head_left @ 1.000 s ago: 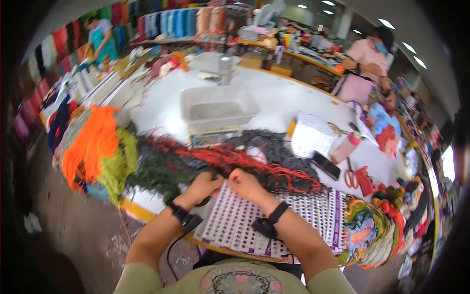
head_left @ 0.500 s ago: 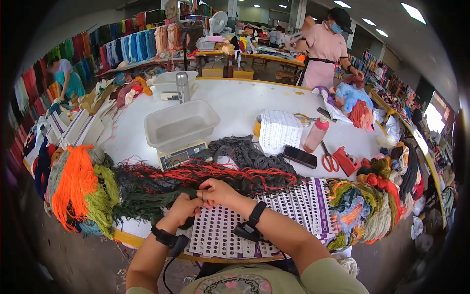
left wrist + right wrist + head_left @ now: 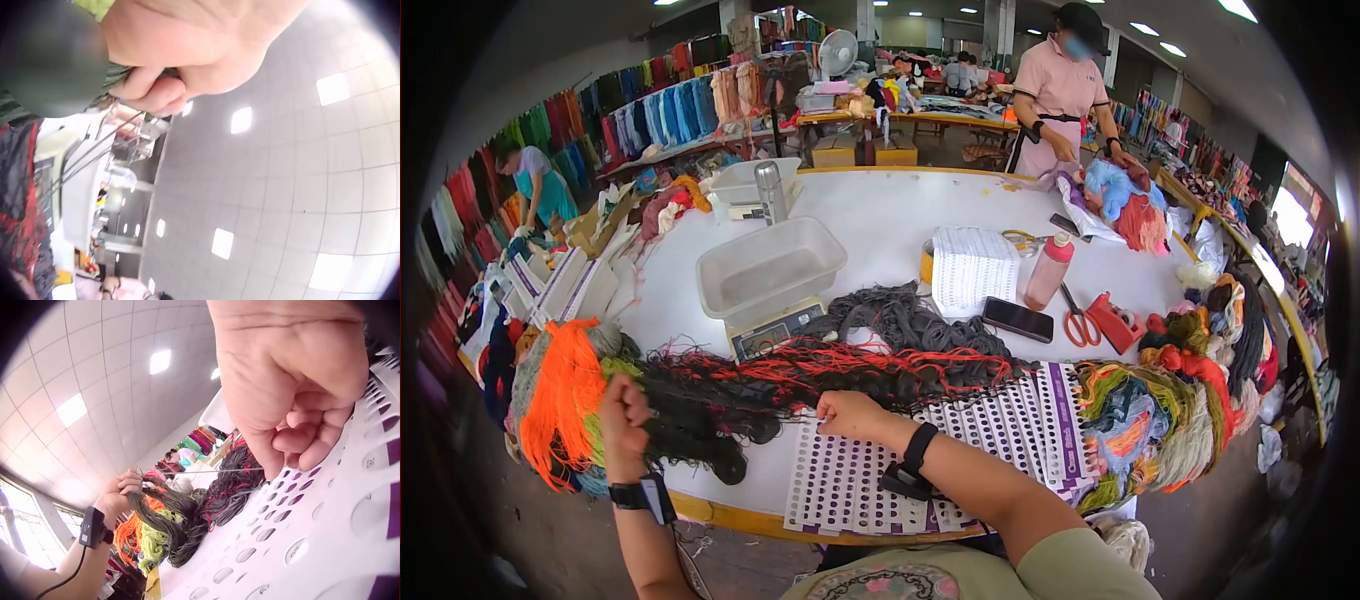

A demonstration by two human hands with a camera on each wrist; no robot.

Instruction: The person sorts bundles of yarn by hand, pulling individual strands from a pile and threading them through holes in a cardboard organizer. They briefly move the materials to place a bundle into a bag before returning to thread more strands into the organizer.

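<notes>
Far left on the table edge I see a bright orange and lime-green bundle of yarn (image 3: 565, 395), heaped within easy reach. Just right of it my left hand (image 3: 622, 410) is raised off the table, fingers curled tight around a thick hank of dark green yarn (image 3: 700, 425); from the right wrist view a thin strand (image 3: 206, 470) runs taut from that fist, so I judge the hand is drawn out sideways to keep the thread stretched. At the strand's other end my right hand (image 3: 850, 412) rests on the white perforated sample card with purple stripes (image 3: 960, 440), thumb and forefinger pinching the thread against the holes, the other fingers folded under. Behind lie a red-and-black tangle of yarn (image 3: 850, 360) and a white plastic tub on a scale (image 3: 768, 268).
</notes>
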